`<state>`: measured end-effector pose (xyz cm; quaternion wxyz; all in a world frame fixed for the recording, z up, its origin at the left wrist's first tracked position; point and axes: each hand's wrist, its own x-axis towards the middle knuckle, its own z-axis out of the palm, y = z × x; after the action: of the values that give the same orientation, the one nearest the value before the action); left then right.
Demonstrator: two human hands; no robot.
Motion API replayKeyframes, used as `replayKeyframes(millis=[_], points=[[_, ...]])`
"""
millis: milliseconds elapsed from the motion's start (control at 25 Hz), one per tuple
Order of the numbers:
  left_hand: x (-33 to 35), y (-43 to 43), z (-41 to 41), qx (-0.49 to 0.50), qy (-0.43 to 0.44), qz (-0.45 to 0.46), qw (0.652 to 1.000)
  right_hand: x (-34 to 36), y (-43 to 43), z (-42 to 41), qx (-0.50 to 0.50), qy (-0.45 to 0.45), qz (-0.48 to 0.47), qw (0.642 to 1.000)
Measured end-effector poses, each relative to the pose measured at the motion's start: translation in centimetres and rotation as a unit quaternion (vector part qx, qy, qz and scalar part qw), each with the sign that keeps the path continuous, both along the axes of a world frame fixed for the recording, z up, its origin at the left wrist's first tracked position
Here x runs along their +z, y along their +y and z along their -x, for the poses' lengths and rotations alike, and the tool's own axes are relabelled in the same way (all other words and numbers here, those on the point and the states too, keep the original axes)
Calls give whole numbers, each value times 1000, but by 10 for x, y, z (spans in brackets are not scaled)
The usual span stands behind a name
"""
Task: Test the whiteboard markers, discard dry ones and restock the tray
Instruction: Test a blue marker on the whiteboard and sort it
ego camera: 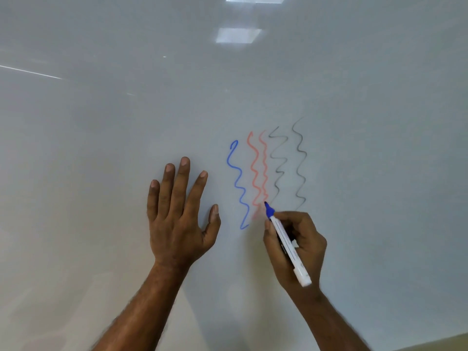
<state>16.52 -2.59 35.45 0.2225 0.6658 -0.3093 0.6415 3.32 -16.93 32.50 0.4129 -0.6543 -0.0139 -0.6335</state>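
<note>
The left hand (pixel 177 216) lies flat on the board (pixel 101 148), fingers spread and holding nothing, with bare board wide to its left and above. Right of its thumb run a blue squiggle (pixel 239 183), two red squiggles (pixel 255 171) and two black squiggles (pixel 301 150). The right hand (pixel 304 244) pinches a blue marker (pixel 286 239), its tip at the red lines' foot just above the fingers; the barrel print is unreadable, and the board edge (pixel 430 341) shows low to its right.

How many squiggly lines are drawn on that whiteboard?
5. One blue line on the left, two red lines in the middle, two black lines on the right. The marker tip meets one red line's foot.
</note>
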Motion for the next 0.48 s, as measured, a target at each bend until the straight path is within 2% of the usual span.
replayKeyframes(millis=[280,360,480], points=[[-3,1,-3,3,5,-13,1000,72,7,-17,50,1,207,977],[-4,2,-4,3,7,-17,1000,84,9,-25,36,-8,228,973],[-5,2,-4,4,4,-17,1000,86,9,-32,46,-17,209,977]])
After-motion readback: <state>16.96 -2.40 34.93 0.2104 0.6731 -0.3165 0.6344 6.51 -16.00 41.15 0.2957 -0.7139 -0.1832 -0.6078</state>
